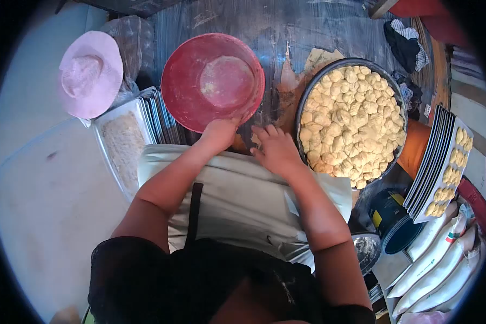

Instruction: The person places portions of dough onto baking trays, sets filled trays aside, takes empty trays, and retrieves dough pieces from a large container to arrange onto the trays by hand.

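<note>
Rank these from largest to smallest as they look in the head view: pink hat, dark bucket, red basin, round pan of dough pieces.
1. Round pan of dough pieces
2. Red basin
3. Pink hat
4. Dark bucket

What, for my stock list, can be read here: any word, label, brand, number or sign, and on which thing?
No text can be read for certain.
Dark round bucket with yellow on its label: print too small.
Long white stacked sacks: small print and a red-and-green mark, too blurred.
Pale cloth over the lap: small dark curved mark, no legible letters.
</note>
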`<state>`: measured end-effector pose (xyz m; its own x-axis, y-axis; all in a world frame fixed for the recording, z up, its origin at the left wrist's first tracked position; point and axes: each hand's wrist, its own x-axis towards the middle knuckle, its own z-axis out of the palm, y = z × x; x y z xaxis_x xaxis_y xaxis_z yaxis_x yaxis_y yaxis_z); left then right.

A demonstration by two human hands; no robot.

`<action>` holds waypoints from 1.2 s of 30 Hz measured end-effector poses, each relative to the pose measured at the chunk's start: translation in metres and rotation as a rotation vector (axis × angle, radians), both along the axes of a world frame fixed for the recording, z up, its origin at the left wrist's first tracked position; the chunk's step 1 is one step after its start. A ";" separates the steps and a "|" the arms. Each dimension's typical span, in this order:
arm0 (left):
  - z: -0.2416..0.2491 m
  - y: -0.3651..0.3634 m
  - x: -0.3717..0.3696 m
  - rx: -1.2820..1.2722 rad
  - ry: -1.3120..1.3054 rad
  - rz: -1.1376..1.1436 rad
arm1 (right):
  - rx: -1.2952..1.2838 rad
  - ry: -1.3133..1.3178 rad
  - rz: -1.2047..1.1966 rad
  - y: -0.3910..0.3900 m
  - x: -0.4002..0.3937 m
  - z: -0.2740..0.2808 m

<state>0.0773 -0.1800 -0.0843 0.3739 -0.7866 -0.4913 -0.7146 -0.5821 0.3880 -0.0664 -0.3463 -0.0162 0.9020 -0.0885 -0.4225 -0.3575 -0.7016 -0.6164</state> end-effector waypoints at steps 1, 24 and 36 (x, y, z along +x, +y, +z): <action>-0.001 -0.002 0.002 -0.055 -0.014 -0.012 | -0.017 -0.059 -0.022 0.003 0.009 0.004; -0.068 0.468 -0.027 -0.514 -0.530 1.611 | -0.119 -0.151 0.309 0.110 -0.006 -0.069; -0.124 0.500 -0.127 -1.099 0.267 2.177 | -0.059 -0.093 0.211 0.125 -0.006 -0.098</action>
<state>-0.0498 0.3203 -0.2083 0.6678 0.5453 -0.5067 0.4300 0.2730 0.8606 -0.0723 -0.2214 -0.1143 0.9379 0.0844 -0.3365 -0.1425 -0.7906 -0.5955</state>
